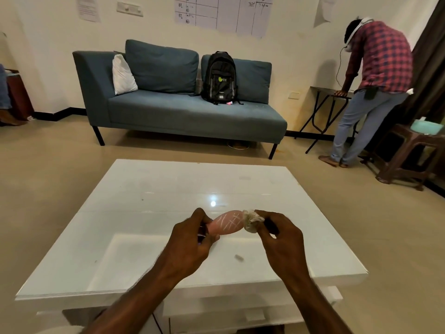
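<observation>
Above the near half of the white table [168, 189], the left hand [192, 239] has its fingers curled round the left end of a pink oval object [227, 224]. It holds the object clear of the tabletop, lying sideways, with its white scratch-like marks turned up toward the camera. That grip looks meant to steady the object so the other end can be worked on.

On the tabletop just below it, nearer the front edge, lies a small pale scrap [238, 257].

At the object's right end sits a crumpled whitish wad of cloth or paper [251, 220], touching it. The right hand [280, 235] pinches this wad between thumb and fingertips, probably to wipe the marks or to pull the wad off. A dark slim stick [271, 226], perhaps a pen, shows under those fingers, but I cannot tell how it is held.

Beyond the table's far edge stands a blue sofa [183, 112] with a black backpack [220, 78] propped on it. Off the table's far right corner, another person [375, 88] bends over a folding stand.
</observation>
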